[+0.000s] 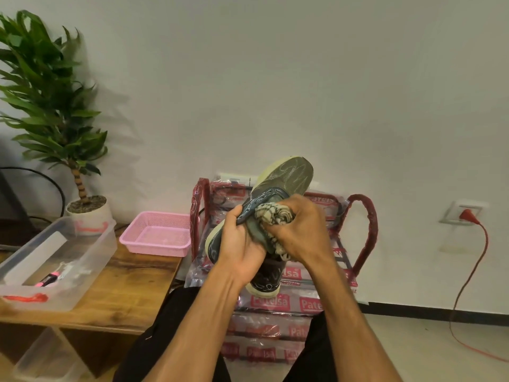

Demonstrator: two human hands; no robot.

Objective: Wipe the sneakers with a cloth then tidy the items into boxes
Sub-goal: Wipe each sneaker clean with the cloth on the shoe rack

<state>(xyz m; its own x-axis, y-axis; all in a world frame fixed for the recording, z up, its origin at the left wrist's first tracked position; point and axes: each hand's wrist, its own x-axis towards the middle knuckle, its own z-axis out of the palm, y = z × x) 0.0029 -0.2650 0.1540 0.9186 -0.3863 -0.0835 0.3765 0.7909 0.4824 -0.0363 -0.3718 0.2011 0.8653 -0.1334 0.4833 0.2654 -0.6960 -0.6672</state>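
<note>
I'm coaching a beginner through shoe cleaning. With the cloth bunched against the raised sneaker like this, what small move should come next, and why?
Probably slide the cloth up toward the toe. The right hand holds it bunched against the middle of the sneaker, the left hand grips the heel end, and the mesh toe lies bare beyond the cloth.

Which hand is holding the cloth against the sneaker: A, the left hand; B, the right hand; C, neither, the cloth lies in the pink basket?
B: the right hand bunches the cloth against the sneaker, while the left hand grips the sneaker itself.
</note>
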